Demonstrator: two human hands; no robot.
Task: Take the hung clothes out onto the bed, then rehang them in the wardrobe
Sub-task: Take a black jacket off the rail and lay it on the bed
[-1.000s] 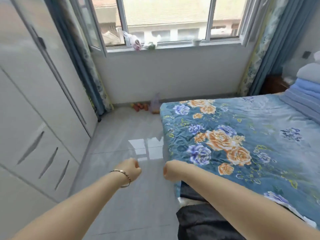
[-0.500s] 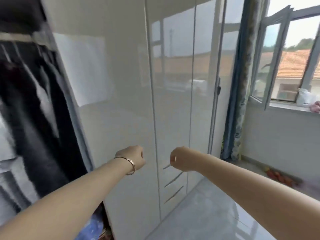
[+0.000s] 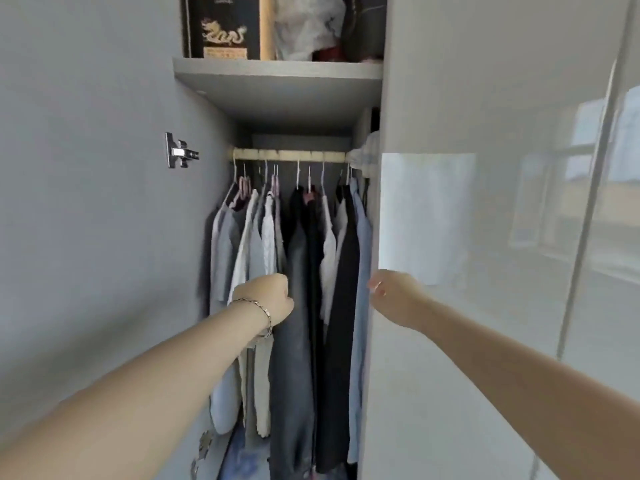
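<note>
Clothes (image 3: 301,254) hanging vertical, hems down — rod (image 3: 291,155) horizontal

Narrow opening mid-frame, between grey matte open door (image 3: 86,202) at left and glossy white closed door (image 3: 485,237) at right. Below the pale wooden rail (image 3: 287,155), dark and pale hung clothes (image 3: 301,258) fill it edge to edge. Grey shelf (image 3: 277,84) close above; slim gap.

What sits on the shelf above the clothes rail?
A black box with a gold dragon, a pale upright pole, a white bundle and something dark. Tops are cropped; anything behind is hidden.
</note>
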